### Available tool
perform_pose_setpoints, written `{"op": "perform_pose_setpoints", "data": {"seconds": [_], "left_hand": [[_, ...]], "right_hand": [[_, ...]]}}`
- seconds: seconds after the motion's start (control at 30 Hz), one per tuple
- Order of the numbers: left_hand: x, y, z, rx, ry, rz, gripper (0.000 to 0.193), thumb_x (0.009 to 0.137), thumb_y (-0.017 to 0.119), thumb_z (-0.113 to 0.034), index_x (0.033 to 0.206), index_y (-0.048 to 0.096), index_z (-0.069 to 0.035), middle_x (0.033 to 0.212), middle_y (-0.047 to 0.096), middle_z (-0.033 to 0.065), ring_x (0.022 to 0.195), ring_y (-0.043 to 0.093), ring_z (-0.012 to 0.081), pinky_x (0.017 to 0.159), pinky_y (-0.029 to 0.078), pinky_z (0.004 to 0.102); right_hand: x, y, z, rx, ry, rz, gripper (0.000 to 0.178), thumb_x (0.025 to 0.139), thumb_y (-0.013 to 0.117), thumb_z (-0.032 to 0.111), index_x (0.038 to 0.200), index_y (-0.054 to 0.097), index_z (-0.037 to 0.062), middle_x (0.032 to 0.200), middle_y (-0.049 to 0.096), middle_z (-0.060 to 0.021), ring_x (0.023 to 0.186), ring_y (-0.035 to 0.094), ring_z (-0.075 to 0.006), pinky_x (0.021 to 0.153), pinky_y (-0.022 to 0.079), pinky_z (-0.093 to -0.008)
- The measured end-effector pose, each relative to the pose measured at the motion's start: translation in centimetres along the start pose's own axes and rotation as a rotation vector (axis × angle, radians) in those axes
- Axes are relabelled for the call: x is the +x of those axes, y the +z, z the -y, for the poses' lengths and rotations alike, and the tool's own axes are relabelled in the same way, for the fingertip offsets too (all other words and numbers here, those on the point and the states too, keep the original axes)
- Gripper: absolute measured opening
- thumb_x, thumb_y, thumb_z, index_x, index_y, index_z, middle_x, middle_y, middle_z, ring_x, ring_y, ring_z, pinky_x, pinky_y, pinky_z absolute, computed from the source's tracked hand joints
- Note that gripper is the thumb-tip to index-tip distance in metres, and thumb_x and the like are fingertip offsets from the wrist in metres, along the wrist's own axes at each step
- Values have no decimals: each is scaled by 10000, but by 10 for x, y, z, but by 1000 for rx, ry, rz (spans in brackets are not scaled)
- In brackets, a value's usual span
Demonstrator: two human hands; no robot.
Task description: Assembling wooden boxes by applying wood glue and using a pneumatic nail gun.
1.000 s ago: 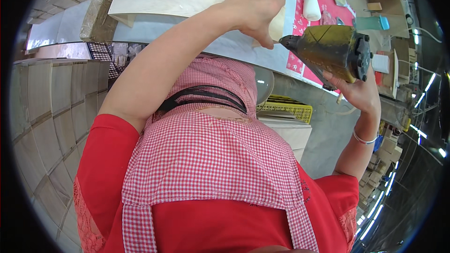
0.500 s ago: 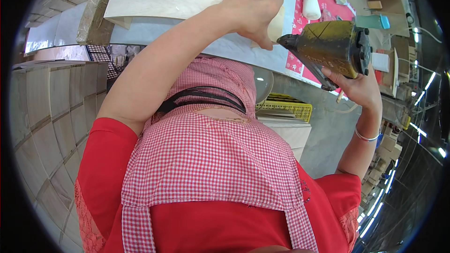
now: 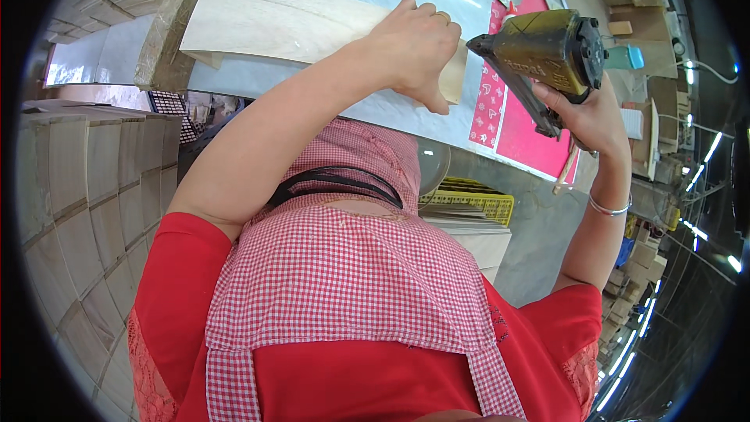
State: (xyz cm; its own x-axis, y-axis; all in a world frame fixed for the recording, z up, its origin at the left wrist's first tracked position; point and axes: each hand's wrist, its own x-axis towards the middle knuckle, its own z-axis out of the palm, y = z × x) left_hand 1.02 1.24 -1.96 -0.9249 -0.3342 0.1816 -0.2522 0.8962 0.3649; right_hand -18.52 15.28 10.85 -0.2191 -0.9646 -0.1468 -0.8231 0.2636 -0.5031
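Observation:
A long pale wooden board (image 3: 289, 25) lies across the grey tabletop, with another bit of wood showing under its near left corner. My left hand (image 3: 418, 47) grips the board's right end, fingers curled over it and thumb on the near side. In my right hand (image 3: 595, 121) is a yellow and black nail gun (image 3: 547, 51), held by its handle. Its black nose points left, beside my left knuckles at the board's right end. Whether the nose touches the wood I cannot tell.
A wrapped block (image 3: 168, 39) borders the work area on the left. Stacked boards (image 3: 94, 164) stand at my left side. Pink patterned paper (image 3: 531, 144) covers the table's right part. A yellow crate (image 3: 473, 199) and leaning panels (image 3: 480, 238) are below the table edge.
The nail gun's nose has shifted from beside my left thumb to the far side, near the knuckles. My left hand stays on the board. The whole view has shifted slightly.

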Motion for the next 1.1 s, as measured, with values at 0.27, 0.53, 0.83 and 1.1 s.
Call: {"op": "perform_pose_setpoints", "data": {"seconds": [0.27, 0.53, 0.83, 1.1], "left_hand": [[0, -3, -1, -3, 0, 15, 740, 540, 838, -521, 1022, 656, 10, 1019, 659, 153, 1030, 598, 296, 914, 424, 389], [-4, -2, 9, 18, 97, -10, 815, 675, 773, -601, 1155, 610, 36, 1069, 645, 184, 1083, 580, 311, 987, 401, 428], [-60, -77, 106, -26, -233, 2, 607, 928, 585, -487, 1285, 583, 4, 1199, 635, 212, 1133, 589, 336, 981, 435, 406], [-52, -103, 95, -126, -299, 428, 421, 833, 707, -363, 1033, 666, 5, 1083, 669, 156, 991, 617, 301, 816, 486, 370]], "right_hand": [[6, -1, -6, 50, 17, 27, 391, 799, 825, 177, 1081, 651, -30, 948, 715, -62, 839, 607, -114, 793, 522, -315], [-3, 4, -20, 75, -28, -105, 346, 815, 799, 175, 1062, 658, -23, 941, 708, -58, 847, 621, -123, 776, 520, -317], [-90, 36, -180, -300, 62, -354, 596, 856, 652, 85, 1400, 415, 28, 980, 673, -198, 849, 672, -313, 753, 515, -395], [-86, 99, -234, -599, 437, -427, 696, 856, 675, 173, 1457, 360, 17, 1227, 598, -284, 1084, 601, -448, 936, 464, -497]]}}
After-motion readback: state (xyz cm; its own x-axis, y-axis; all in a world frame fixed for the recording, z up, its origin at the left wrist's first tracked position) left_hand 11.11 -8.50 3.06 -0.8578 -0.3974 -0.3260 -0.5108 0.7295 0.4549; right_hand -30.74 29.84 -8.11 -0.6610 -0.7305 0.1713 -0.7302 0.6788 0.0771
